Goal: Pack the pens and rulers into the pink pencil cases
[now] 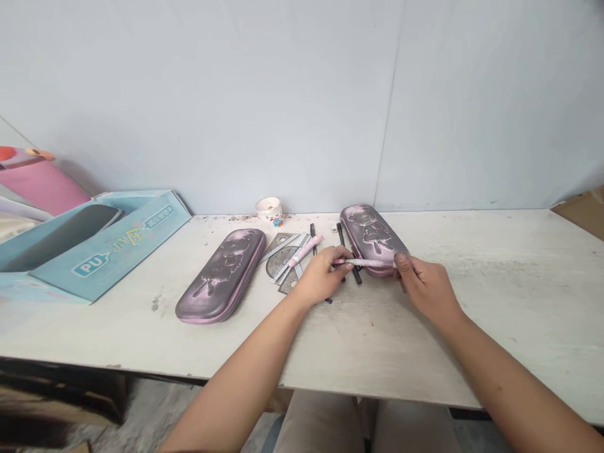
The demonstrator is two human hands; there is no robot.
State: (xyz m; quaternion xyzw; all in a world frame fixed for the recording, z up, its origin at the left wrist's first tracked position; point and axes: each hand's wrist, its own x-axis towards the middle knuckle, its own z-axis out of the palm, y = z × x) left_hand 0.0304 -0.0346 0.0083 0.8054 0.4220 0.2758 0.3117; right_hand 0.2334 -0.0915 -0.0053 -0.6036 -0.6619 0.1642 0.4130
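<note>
Both my hands are on one slim pink-and-white pen [363,263], which I hold level across the lower end of a purple-pink pencil case [372,236]. I cannot tell whether the pen is touching the case or held just clear of it. My left hand [323,275] is nearly closed, its fingers curled around the pen's left end. My right hand [427,288] is partly closed, with its fingertips [401,259] pinching the pen's right end, right at the edge of the case.

A thin black pen [346,251] runs slantwise beneath the held pen, and another black pen [313,239] lies just left of it. Beside my left hand, a second pink pen [304,250] rests on a small pile of drawing tools, including a grey protractor [282,262] and a ruler [283,246]. Further left lies a matching pencil case [221,275], tilted on the scuffed white table [476,327]. A small paper cup [270,212] stands at the back by the wall. At the table's left end sits an open blue box [94,245] printed with "PU", and a piece of brown cardboard [585,212] shows at the far right. Below the table edge are my knees in beige trousers [321,425].
</note>
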